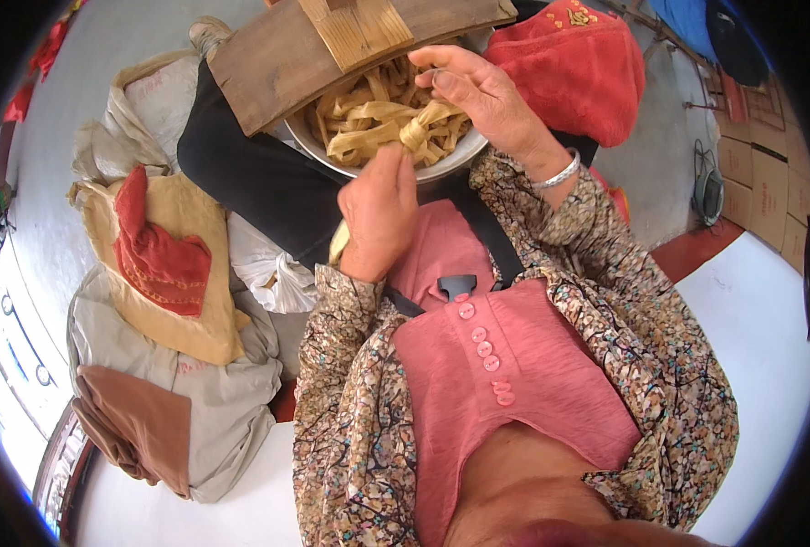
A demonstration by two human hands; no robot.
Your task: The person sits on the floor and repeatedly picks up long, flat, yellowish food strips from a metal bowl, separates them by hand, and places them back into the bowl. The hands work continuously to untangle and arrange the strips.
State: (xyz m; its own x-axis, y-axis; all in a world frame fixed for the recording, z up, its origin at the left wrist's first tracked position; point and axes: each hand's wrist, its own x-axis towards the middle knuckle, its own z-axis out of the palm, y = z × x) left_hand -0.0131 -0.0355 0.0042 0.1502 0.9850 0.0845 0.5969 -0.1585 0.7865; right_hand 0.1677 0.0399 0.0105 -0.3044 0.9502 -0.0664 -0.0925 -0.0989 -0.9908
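My left hand [379,211] is closed round a pale yellow strip, whose tail [338,242] sticks out beside the wrist. Just above these fingers the strip forms a thick knot [414,135]. Past the knot, my right hand [489,98] hovers over the bowl with its index finger stretched and its thumb bent, showing nothing held. Its lower fingers are partly hidden. Beneath both hands, a metal bowl [307,146] in my lap is full of similar flat yellow strips [355,118]; their material I cannot tell. A wooden board [268,87] covers the bowl's far side.
A red cloth bundle [569,68] rests right of the bowl. To the left lie pale sacks [223,438], a tan cloth [186,228], a red cloth [164,260], a brown cloth [145,424] and a white plastic bag [273,273]. Cardboard boxes [760,182] stand far right.
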